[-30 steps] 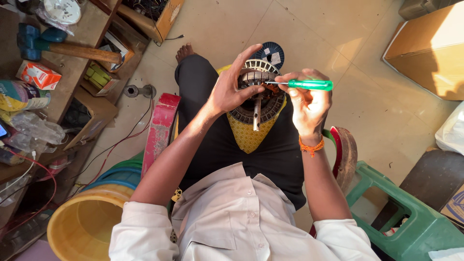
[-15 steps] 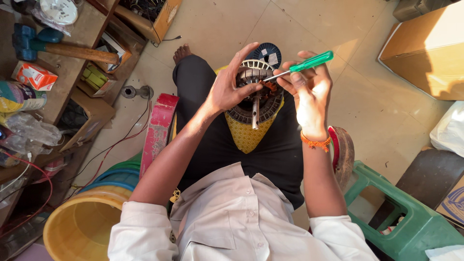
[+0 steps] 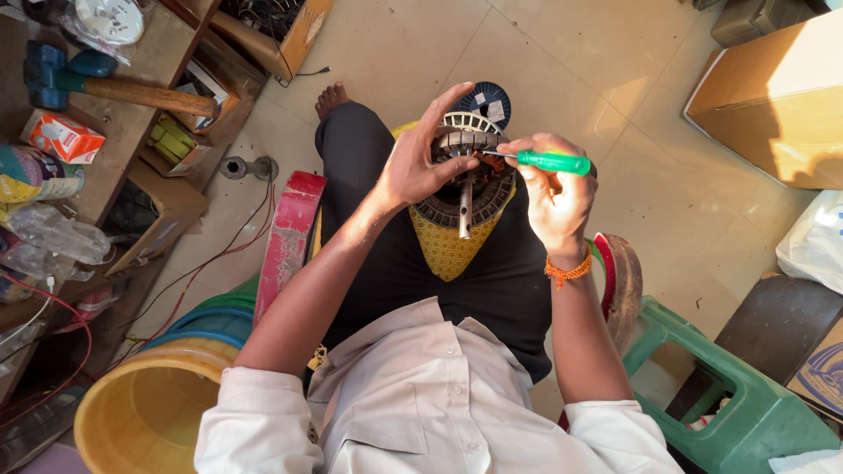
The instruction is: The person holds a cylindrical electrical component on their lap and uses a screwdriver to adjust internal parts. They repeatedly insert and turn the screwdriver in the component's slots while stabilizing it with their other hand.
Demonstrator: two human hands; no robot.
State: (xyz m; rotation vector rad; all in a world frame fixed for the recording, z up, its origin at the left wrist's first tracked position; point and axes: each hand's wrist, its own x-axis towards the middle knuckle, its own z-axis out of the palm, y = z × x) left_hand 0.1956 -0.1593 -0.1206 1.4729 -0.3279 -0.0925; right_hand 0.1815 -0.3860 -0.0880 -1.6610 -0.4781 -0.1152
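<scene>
My left hand (image 3: 417,167) cups the round, slotted metal motor core with its steel shaft (image 3: 465,180) over my lap, fingers half open around its rim. My right hand (image 3: 553,197) is closed on the green-handled screwdriver (image 3: 546,161), tip at the windings. It looks heavy and stiff, its copper wire delicate, so the rim seems the best grip.

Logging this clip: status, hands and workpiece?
Left hand steadies motor stator. Right hand grips green screwdriver, tip at the windings. Nothing blocking.

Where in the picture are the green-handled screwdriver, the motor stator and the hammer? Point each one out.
green-handled screwdriver (image 3: 553,162), head view, on the middle of its green handle.
motor stator (image 3: 465,145), head view, on its slotted metal core.
hammer (image 3: 132,95), head view, on its wooden handle.
</scene>
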